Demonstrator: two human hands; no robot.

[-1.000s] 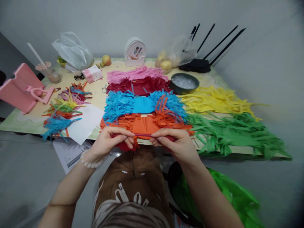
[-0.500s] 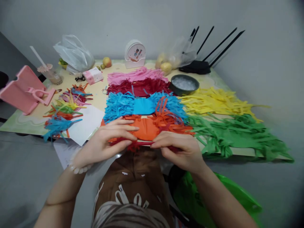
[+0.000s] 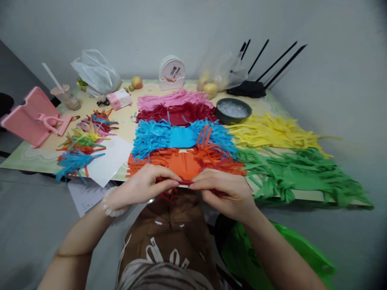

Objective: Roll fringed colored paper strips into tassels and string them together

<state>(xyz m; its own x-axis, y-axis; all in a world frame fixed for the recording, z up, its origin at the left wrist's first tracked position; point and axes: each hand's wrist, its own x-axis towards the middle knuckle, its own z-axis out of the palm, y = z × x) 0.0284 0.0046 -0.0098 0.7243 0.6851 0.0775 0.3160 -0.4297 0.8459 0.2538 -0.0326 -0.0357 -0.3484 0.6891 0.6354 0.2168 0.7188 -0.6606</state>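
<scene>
A thin dark-red rolled strip (image 3: 185, 183) runs level between my two hands at the table's near edge. My left hand (image 3: 148, 183) pinches its left end between thumb and fingers. The right end sits in the closed fingers of my right hand (image 3: 225, 189), which hide part of it. Just beyond the strip lies orange fringed paper (image 3: 184, 164) with a plain middle band. Behind it are blue fringed paper (image 3: 183, 137), dark-red fringed paper (image 3: 178, 114) and pink fringed paper (image 3: 177, 99). Some loose red fringe hangs below my left hand.
Green fringe (image 3: 305, 171) and yellow fringe (image 3: 272, 131) cover the right side. A dark bowl (image 3: 232, 121) and black router (image 3: 246, 89) stand behind. At left are finished-looking multicoloured tassels (image 3: 77, 159), a white sheet (image 3: 110, 159), a pink stand (image 3: 32, 117) and a drink cup (image 3: 72, 103).
My left hand has shifted right and slightly down, its spread fingers closing on the red strip near my right hand. The right hand stays almost in place. The view has tilted slightly.
</scene>
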